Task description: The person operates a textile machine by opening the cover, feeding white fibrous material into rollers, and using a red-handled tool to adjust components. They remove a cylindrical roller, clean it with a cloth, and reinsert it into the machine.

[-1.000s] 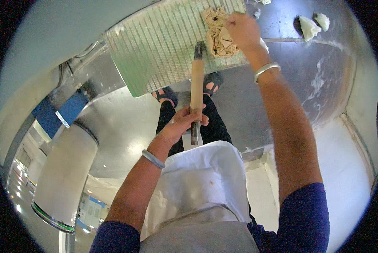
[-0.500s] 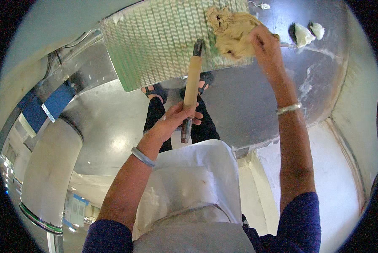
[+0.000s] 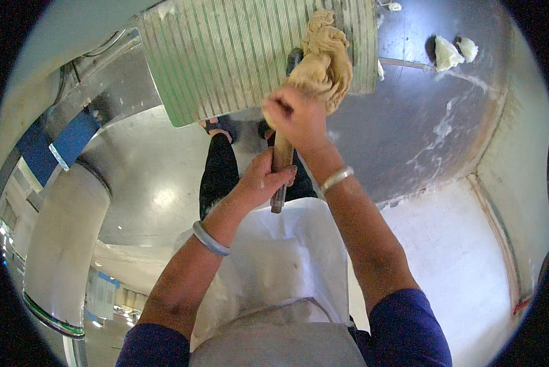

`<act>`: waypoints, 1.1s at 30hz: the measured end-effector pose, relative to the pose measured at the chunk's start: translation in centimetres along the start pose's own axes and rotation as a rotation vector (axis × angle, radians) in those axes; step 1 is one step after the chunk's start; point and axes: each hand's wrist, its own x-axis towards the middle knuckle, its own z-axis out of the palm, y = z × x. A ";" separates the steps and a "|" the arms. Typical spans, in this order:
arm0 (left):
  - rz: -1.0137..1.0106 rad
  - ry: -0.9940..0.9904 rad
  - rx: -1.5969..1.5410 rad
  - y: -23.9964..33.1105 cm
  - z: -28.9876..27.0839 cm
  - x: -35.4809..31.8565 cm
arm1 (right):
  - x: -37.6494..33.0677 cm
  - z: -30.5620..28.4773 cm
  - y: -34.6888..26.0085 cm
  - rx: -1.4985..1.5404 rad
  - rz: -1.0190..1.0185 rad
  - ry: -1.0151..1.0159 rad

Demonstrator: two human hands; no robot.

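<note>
My left hand (image 3: 261, 177) is closed around the near part of a slim tan roller (image 3: 283, 154) with dark metal ends. The roller points away from me, tilted up over my lap. My right hand (image 3: 297, 116), slightly blurred, is closed on a crumpled beige cloth (image 3: 328, 58) at the roller's upper half. Cloth and hand cover much of that half; its dark far tip shows just left of the cloth. The cloth's loose end trails away over a ribbed, green-and-white striped panel (image 3: 207, 61).
Two white fluffy clumps (image 3: 447, 54) lie on the grey metal surface (image 3: 403, 122) at the right. My feet in dark sandals (image 3: 224, 131) are below the panel's near edge. To the left stands a rounded pale machine part (image 3: 69, 238); a white apron (image 3: 268, 269) covers my lap.
My right hand has swung left and nearer with the cloth, from beside the roller onto its upper half. My left hand keeps its grip on the roller, slightly shifted.
</note>
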 end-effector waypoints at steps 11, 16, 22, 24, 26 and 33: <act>0.019 0.057 -0.223 1.8 0.6 -0.4 | -2.2 -0.9 -1.4 -0.263 0.070 -0.076; 0.074 -0.058 -0.246 0.6 1.4 0.4 | 5.1 -0.3 2.2 -0.241 0.150 0.172; 0.055 -0.102 -0.440 -0.3 0.5 1.3 | -2.8 -1.8 -1.8 -0.177 0.149 0.089; 0.085 -0.133 -0.164 -0.6 0.3 1.3 | -0.7 -1.2 -0.8 -0.202 0.093 0.117; 0.134 -0.134 -0.190 -0.8 0.2 1.2 | 3.9 -0.2 1.6 -0.212 0.106 0.173; 0.045 -0.151 -0.301 0.4 -0.9 0.1 | -1.0 -1.1 1.3 -0.082 0.062 0.050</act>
